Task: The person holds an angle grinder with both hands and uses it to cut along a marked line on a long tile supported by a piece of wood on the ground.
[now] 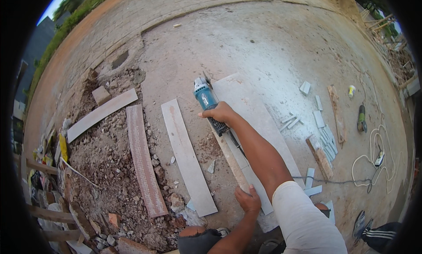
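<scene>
My right hand (220,111) is closed around the body of a teal angle grinder (204,95), whose head points away from me at the upper end of a long pale strip (252,183), on a large flat slab (272,153). My left hand (248,197) grips the near end of a narrow board (233,166) lying along that strip. The grinder's cord runs down under my right forearm and off to the right. To the left lie a loose pale strip (184,153) and a pinkish strip (145,161).
Rubble (96,179) with another strip (101,111) covers the left. Small offcuts (329,144), stone bars (336,113), a green grinder (361,119), a small container (351,91) and coiled cords (373,157) lie right. Another person's striped-trousered leg (382,232) shows lower right.
</scene>
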Demonstrator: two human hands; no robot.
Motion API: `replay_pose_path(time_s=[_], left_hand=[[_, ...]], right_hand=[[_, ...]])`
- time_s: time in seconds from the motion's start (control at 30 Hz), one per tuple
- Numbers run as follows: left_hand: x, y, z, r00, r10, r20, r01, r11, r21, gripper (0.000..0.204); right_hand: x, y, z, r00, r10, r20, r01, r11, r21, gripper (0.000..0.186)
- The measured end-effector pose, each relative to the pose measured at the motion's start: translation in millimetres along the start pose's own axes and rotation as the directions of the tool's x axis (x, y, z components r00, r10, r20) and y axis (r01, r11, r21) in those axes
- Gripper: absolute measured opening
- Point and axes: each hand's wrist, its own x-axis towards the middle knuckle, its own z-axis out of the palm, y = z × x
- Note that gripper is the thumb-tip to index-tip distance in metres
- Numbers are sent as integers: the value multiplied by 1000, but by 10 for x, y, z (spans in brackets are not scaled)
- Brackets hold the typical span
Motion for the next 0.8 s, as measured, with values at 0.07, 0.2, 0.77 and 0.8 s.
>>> replay_pose_path(time_s=[0.07,0.2,0.77,0.8], left_hand=[[-4,-11,11,1000,12,-17,-12,1000,11,61],[-8,-37,33,998,45,-40,-43,999,32,61],[11,23,1,1000,18,-10,-19,1000,-9,61],[12,27,-10,1000,16,-5,-16,1000,-10,61]], right_hand=[[-27,1,-5,1000,1,7,-1,1000,3,68],[-28,-19,-19,1000,1,6,-1,1000,6,67],[58,25,-34,1000,4,1,-4,1000,19,84],[53,25,-28,1000,-3,10,3,999,40,83]])
